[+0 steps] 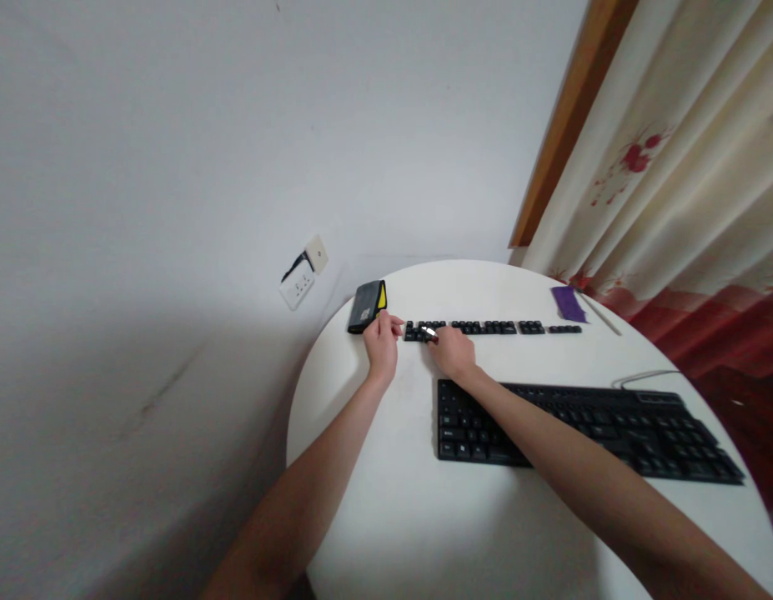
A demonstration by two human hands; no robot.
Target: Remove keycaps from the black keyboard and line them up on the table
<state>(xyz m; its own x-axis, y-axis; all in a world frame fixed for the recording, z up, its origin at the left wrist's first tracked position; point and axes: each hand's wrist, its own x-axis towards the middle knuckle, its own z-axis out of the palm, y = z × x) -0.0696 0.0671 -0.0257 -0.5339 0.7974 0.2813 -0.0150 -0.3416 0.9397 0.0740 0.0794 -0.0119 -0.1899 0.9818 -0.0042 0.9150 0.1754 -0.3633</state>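
My right hand [456,353] is closed around a small tool with a shiny metal end [429,333]; its exact kind does not show. The metal end lies over the left part of a long row of black keycaps [483,327] on the table. Left of that row, my left hand [381,342] has its fingers curled in toward the thumb. Whether anything is between those fingers is too small to make out. Just behind the left hand rests a dark grey case [366,307] with a yellow edge. A black keyboard [586,429] lies nearer me, partly under my right forearm.
Everything lies on a round white table [373,500] against a pale wall. A purple cloth [569,304] and a thin light stick [602,315] lie at the far right. The keyboard's cable [645,376] curves behind it. A wall socket [297,284] and a curtain [692,183] flank the table.
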